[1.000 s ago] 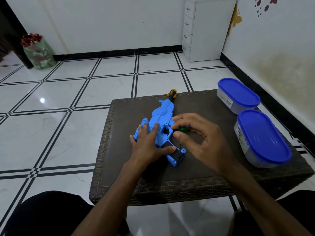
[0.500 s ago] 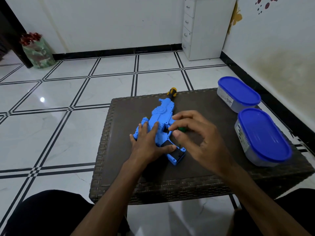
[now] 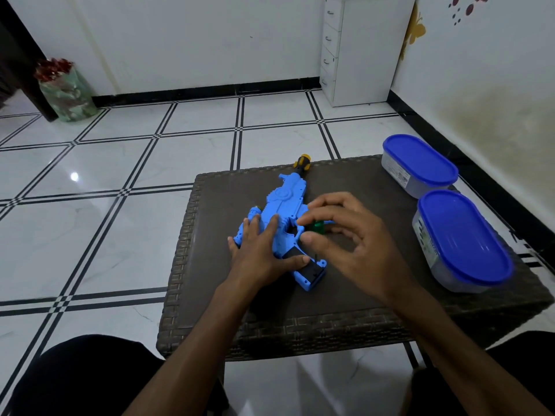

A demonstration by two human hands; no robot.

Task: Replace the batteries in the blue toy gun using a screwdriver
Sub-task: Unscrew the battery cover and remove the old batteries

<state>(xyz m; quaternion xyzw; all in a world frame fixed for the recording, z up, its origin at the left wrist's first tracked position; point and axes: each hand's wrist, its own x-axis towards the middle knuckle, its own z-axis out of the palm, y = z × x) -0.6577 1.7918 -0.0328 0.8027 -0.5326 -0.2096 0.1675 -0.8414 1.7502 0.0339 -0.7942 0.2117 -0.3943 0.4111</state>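
Note:
The blue toy gun (image 3: 285,202) lies flat on the dark wicker table (image 3: 345,304), barrel pointing away, its dark grip end (image 3: 312,271) nearest me. My left hand (image 3: 264,250) presses flat on the gun's body, thumb along the grip. My right hand (image 3: 348,235) pinches the green handle of a small screwdriver (image 3: 316,228) between thumb and fingertips. The thin shaft stands upright with its tip down at the grip's edge. The grip's middle is hidden under my left thumb.
Two lidded containers with blue lids stand on the table's right side, one far (image 3: 419,163) and one near (image 3: 462,238). A yellow-black tool handle (image 3: 301,162) pokes out past the gun's muzzle at the far edge. A white drawer unit (image 3: 360,49) stands by the back wall.
My right hand's fingers have shifted around the green handle, closing over it half a second ago and now showing it again. The left hand and gun stay put.

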